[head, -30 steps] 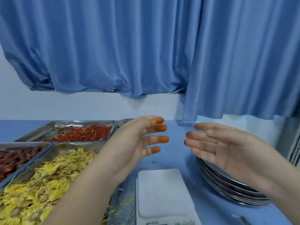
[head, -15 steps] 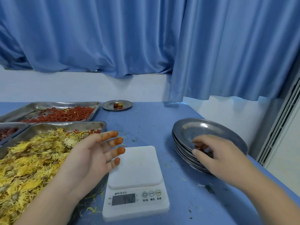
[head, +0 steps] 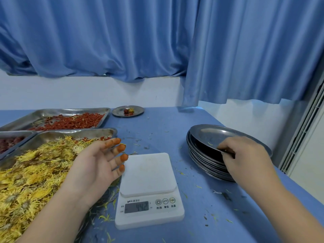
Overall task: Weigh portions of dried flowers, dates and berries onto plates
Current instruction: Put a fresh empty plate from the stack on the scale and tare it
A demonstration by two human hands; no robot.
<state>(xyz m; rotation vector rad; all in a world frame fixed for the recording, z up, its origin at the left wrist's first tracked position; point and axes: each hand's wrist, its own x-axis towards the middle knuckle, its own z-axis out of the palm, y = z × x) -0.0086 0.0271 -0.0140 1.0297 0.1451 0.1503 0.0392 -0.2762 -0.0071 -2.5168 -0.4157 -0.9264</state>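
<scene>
The top plate [head: 215,135] looks like thin, stiff steel: light but slick, and likely to cling to the stack [head: 205,165] beneath. The near rim seems the sensible hold, and there the right hand [head: 245,155] pinches it, fingers [head: 228,146] curled over the edge, the plate tilted up off the pile at the right of the worktop [head: 157,130]. It is round, shallow and dull grey, with a stray petal inside. The left hand [head: 95,165] hovers beside the scale [head: 149,172], fingers spread, orange-tipped, holding nothing.
</scene>
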